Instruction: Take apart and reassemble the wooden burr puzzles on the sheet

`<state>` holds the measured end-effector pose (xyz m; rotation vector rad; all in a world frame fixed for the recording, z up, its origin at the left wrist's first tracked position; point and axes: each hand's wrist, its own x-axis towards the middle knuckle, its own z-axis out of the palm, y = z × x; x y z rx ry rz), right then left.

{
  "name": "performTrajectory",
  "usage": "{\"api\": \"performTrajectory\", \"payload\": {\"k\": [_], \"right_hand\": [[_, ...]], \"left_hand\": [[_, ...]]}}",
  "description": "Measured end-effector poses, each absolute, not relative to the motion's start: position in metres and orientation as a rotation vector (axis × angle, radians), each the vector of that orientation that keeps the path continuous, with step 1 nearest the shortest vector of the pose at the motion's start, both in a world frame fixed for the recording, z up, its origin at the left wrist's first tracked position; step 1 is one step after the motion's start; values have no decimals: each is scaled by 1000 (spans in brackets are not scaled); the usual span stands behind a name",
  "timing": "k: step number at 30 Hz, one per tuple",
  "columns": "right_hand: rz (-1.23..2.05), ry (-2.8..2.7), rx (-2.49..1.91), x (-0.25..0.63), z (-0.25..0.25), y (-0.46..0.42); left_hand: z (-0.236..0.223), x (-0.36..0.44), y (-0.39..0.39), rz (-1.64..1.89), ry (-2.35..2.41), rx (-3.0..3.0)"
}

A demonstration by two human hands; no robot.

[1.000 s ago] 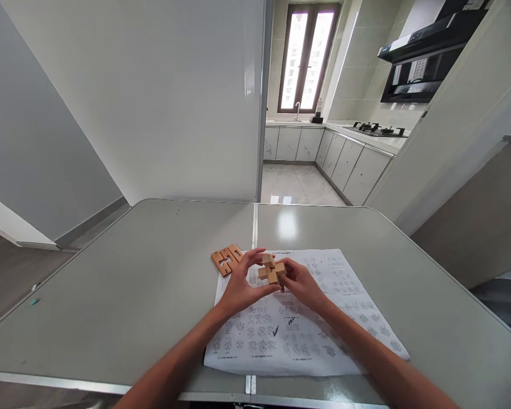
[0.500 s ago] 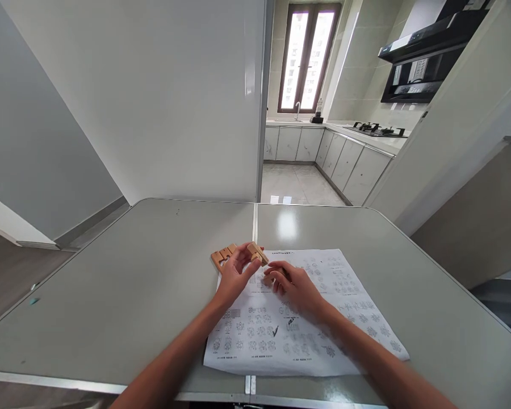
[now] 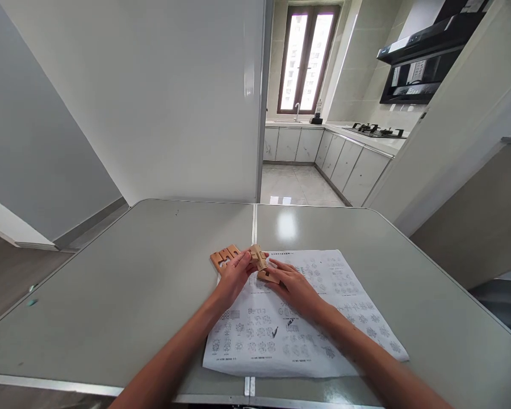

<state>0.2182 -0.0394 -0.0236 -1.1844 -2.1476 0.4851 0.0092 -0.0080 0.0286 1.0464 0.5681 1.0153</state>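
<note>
"Grey worktop, split by one metal strip. And beyond?"

"Pale kitchen through the doorway: one dark-framed window with two panes, marbled cupboards, one black hob under one black hood."

"How many papers?"

"One white sheet, printed all over with little drawings, plus two dark ink marks."

"And wood?"

"One joined block, held above the sheet's far left part, pinched between thumb and fingers of the left hand. One flat piece on the sheet, under loosely spread fingers of the right hand. At least three slotted pieces side by side on the worktop, partly hidden behind the left hand."

"Pointing which way?"

"Joined block: longest visible bar tilted, far end slightly left, near end toward the right fingertips; too small to tell whether touching. Flat piece: long axis roughly left to right."
</note>
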Motion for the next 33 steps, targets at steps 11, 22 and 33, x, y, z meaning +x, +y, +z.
{"api": "performTrajectory", "payload": {"k": [11,22,33], "right_hand": [[514,-1928,-1055,217,-8,-44],[448,-1790,-1087,221,4,-49],[841,-1641,-1317,246,-12,-22]], "left_hand": [[23,7,-15,787,654,1320],[31,2,-9,852,832,1581],[20,-5,-10,835,1196,2336]]}}
